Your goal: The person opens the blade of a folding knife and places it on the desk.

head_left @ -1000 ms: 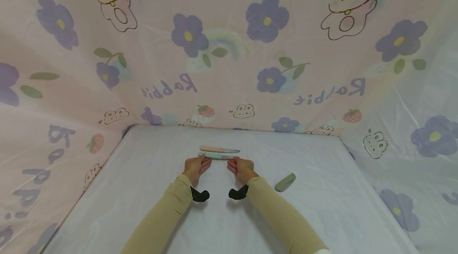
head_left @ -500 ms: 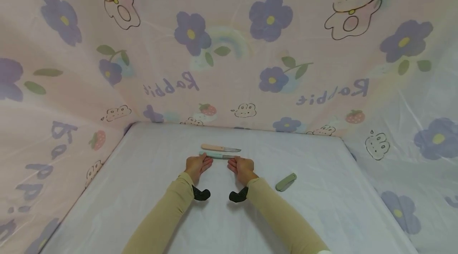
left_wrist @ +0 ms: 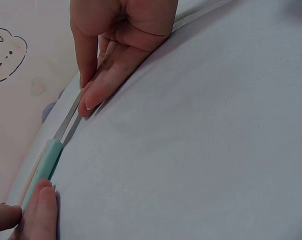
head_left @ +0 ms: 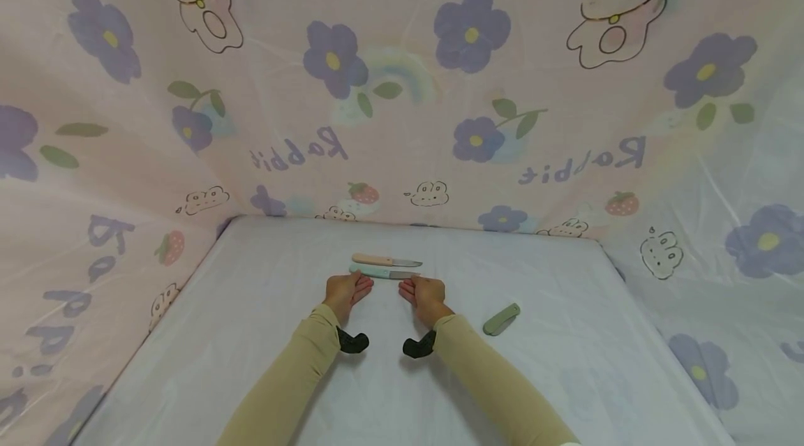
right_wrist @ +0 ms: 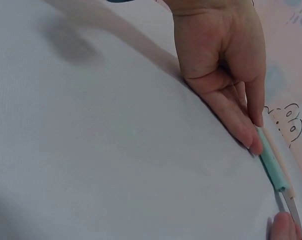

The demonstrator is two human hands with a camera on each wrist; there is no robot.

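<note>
A knife with a mint green handle [head_left: 377, 271] lies across the far middle of the table, its blade pointing right. My left hand [head_left: 341, 296] pinches the handle's left end between thumb and fingers. At the other end, my right hand [head_left: 429, 298] pinches the blade near its tip; the tip is partly hidden by the fingers. Just behind and parallel lies a second knife with a peach handle [head_left: 372, 259], its blade also to the right. In the left wrist view, the bare part of the steel blade [left_wrist: 67, 120] shows between both hands.
A folded olive green pocket knife [head_left: 502, 320] lies to the right of my right forearm. White cloth covers the table [head_left: 553, 376]. Patterned curtain walls [head_left: 402, 118] with rabbits and flowers stand behind and at both sides. Black wrist mounts [head_left: 354, 343] jut inward below the hands.
The head view has shifted slightly. Both hands keep their hold on the mint knife, and the other knives lie where they were.
</note>
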